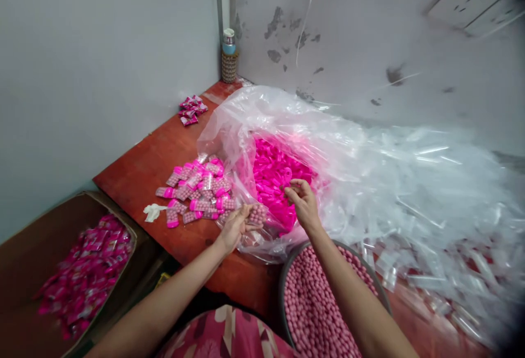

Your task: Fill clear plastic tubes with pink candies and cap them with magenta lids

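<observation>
My left hand (234, 229) is closed around a small clear bottle (258, 214) filled with pink balls, lying sideways with its far end to the right. My right hand (302, 202) is over the opening of a big clear plastic bag (270, 98), its fingers curled together. Bright pink plastic caps (270, 169) fill the bag's opening, just beyond those fingertips. Whether a cap is pinched there is hard to make out. Left of my left hand lies a pile of filled bottles with pink caps (204, 189). Below my right forearm stands a round tub (286, 292) of pink balls (314, 298).
On the red table (151, 156) lie several pink packets (192, 109) and a crumpled white scrap (153, 212). A flask (229, 54) stands in the corner. At lower left, a cardboard box (24, 287) holds pink packets. Clear empty bottles (426, 279) in plastic spread across the right.
</observation>
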Available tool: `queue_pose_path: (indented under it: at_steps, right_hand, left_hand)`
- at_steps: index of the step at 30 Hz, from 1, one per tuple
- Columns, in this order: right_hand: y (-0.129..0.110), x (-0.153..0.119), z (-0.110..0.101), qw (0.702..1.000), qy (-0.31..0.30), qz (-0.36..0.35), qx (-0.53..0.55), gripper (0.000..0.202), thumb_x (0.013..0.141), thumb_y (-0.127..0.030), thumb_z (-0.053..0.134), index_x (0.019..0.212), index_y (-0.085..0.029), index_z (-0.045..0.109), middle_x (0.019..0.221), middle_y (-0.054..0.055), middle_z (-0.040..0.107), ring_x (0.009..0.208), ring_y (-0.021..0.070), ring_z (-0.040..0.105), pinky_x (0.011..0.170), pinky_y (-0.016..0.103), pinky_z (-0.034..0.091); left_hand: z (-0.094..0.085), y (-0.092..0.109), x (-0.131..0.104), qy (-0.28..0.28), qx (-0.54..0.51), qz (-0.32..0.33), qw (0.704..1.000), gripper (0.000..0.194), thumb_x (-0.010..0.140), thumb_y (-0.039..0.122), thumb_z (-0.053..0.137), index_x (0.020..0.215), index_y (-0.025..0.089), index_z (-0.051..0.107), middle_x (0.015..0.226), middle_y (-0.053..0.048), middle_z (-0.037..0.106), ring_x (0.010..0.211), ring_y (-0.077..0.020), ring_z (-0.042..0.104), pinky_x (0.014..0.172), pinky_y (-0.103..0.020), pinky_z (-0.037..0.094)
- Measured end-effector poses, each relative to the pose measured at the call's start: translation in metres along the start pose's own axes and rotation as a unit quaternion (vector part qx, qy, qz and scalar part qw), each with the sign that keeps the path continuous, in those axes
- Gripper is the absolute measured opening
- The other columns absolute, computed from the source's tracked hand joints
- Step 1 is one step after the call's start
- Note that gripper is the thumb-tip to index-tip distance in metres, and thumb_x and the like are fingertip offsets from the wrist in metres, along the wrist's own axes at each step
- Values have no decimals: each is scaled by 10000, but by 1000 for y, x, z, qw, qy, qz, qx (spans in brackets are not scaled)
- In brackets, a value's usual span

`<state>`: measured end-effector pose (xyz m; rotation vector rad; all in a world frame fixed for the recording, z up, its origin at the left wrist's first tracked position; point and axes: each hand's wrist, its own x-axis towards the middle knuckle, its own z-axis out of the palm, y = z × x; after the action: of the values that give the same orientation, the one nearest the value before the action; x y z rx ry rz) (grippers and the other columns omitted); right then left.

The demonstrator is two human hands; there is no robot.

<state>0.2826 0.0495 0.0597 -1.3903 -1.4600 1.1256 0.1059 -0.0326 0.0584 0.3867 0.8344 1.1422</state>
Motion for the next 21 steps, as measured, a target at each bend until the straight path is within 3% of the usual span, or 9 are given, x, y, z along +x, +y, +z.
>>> queue_pose_path:
  at_steps: [2,4,6,9,11,14,17,19,21]
  right_hand:
    - [-11,-27,-7,991,-11,38,130,364,743,-325,514,1071,-251,374,724,-35,535,553,111,545,515,255,458]
    - [-17,-53,-15,982,-10,61,179,368,729,-319,536,1059,-258,386,753,-35,537,555,105,555,526,263,477]
    - [-18,-75,-26,986,-12,84,143,308,733,-333,530,1008,-222,446,696,-29,544,550,113,555,526,266,482]
    - [-16,-99,-46,996,7,91,2,269,765,-360,485,956,-175,520,640,-8,558,556,130,553,548,282,485]
    - [-17,-108,-59,995,38,56,-78,299,784,-363,457,1003,-171,524,772,36,599,657,152,577,631,318,489]
    - [-31,-111,-73,984,38,-72,-161,344,787,-337,469,1095,-185,488,1076,92,542,973,203,514,840,389,413]
    - [-51,-114,-80,959,-83,-190,-195,306,802,-282,469,1099,-211,492,1145,81,493,1081,184,434,906,360,364]
    - [-59,-119,-82,944,-151,-218,-198,259,824,-255,438,1069,-218,512,1063,72,527,1004,152,483,849,307,407]
    - [-60,-126,-82,937,-167,-227,-207,216,835,-249,421,1009,-206,540,962,65,551,902,134,521,780,273,434]
  left_hand:
    - [9,-5,-1,-3,17,3,1000,364,750,377,524,990,109,579,865,-88,621,765,-175,595,673,-316,508]
    - [19,-11,-4,0,43,4,999,362,705,328,592,1005,126,572,852,-67,624,742,-163,598,672,-304,507]
    - [30,-17,-8,-3,68,6,998,370,668,288,633,1001,138,573,828,-45,627,709,-148,600,677,-294,503]
    - [45,-26,-15,-33,97,12,995,346,668,277,631,982,142,585,835,-41,630,714,-146,600,691,-290,495]
    - [53,-33,-21,-62,114,15,991,321,677,274,621,971,148,594,864,-44,630,748,-151,595,700,-286,489]
    - [63,-41,-28,-91,144,17,985,307,691,285,604,969,153,601,910,-51,626,788,-164,585,711,-295,481]
    - [68,-45,-32,-107,186,30,976,327,697,301,593,986,148,604,945,-64,628,838,-183,575,752,-304,460]
    - [69,-46,-35,-122,221,37,967,327,695,305,593,979,146,613,941,-63,636,855,-186,570,779,-304,444]
    - [69,-47,-39,-130,248,35,959,325,688,310,598,966,143,622,915,-59,646,842,-184,573,782,-302,438]
